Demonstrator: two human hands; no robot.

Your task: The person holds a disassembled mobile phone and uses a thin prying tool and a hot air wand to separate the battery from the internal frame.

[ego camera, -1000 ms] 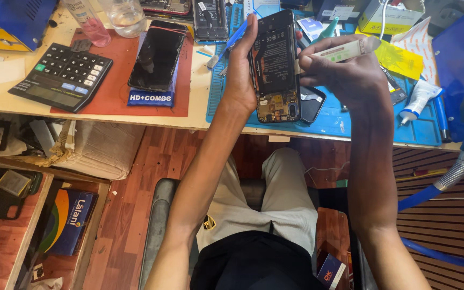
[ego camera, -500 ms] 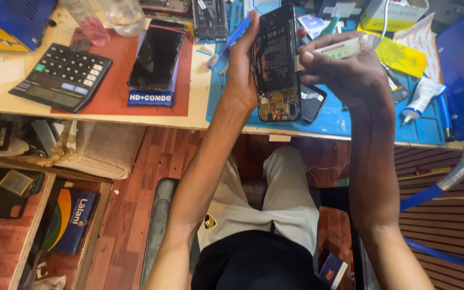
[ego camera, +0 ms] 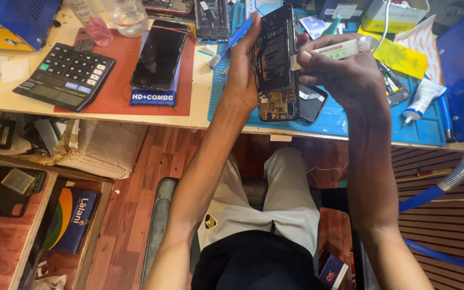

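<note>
the left hand (ego camera: 245, 75) hides the opened phone's (ego camera: 276, 64) left edge; the bottle (ego camera: 92, 19) is cut off.

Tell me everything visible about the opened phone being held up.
The opened phone is a dark slab with its back cover off, showing a black battery and, at its lower end, a circuit board with metal parts. It is held upright over the blue mat, gripped along one edge by the left hand. The right hand brings a pale tube to its other edge.
</note>
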